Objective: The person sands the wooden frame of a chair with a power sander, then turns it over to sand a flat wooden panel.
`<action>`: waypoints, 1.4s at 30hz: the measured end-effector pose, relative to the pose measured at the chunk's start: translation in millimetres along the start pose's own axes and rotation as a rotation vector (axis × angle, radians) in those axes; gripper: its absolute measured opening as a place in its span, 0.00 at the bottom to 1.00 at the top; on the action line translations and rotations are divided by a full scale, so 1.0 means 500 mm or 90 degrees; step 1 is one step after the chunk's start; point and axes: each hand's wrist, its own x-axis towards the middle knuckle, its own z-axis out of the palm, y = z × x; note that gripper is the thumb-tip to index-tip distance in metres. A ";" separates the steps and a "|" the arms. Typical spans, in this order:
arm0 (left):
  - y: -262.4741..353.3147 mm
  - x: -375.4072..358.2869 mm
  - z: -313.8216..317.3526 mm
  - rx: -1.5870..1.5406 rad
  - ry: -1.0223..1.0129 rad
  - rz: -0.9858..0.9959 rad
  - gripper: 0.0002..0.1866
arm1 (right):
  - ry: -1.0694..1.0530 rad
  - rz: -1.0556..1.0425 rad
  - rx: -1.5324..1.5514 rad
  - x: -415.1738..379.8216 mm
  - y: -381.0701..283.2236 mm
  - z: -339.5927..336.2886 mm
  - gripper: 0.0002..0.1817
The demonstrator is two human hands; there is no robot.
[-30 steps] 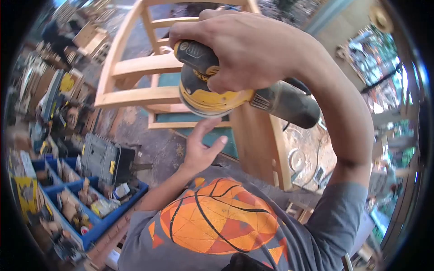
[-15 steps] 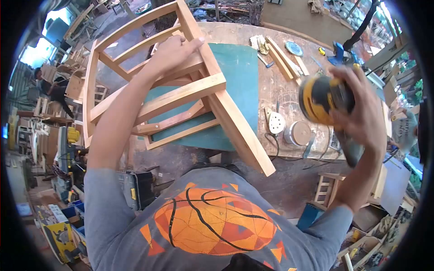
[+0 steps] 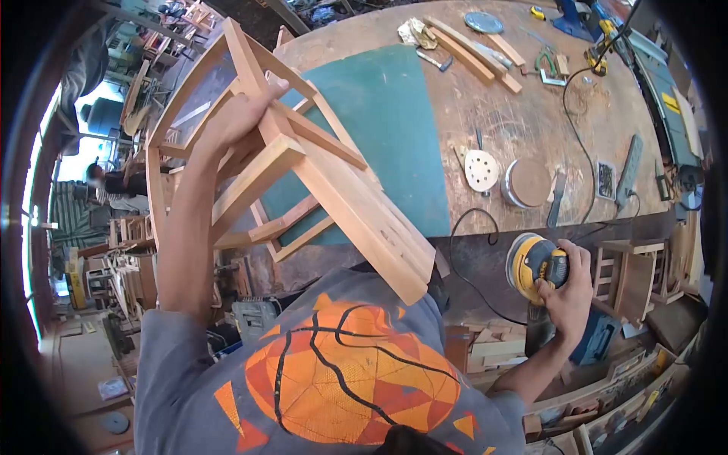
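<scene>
My left hand (image 3: 244, 115) is closed round a post of a bare wooden chair frame (image 3: 356, 216). The frame is tilted over the table's left side, one thick leg pointing down toward my shirt. Below the table's front edge, my right hand (image 3: 570, 292) grips a yellow and black orbital sander (image 3: 544, 264). Its round pad faces left toward the chair frame, apart from the wood. Under the frame lies a green mat (image 3: 394, 121).
On the wooden table (image 3: 516, 114) are a perforated sanding disc (image 3: 481, 170), a round tin (image 3: 527, 183), wood strips (image 3: 472, 54), a hammer (image 3: 434, 61) and a blue lid (image 3: 484, 22). A dark cord (image 3: 470, 280) hangs at the front edge. Small wooden furniture (image 3: 629, 277) stands at right.
The sander in my right hand has come down from over the table to below its front edge. The chair frame has turned and shifted in my left hand, and my view has swung.
</scene>
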 end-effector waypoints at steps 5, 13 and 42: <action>0.024 -0.041 0.035 -0.221 0.073 -0.003 0.30 | 0.000 0.098 -0.003 -0.048 0.023 0.055 0.40; 0.024 -0.032 -0.001 -0.150 -0.005 -0.016 0.26 | 0.060 0.136 0.050 -0.097 0.007 0.099 0.39; -0.277 -0.060 -0.320 -0.735 -0.122 0.268 0.29 | 0.308 -0.082 -0.174 -0.214 -0.206 -0.227 0.40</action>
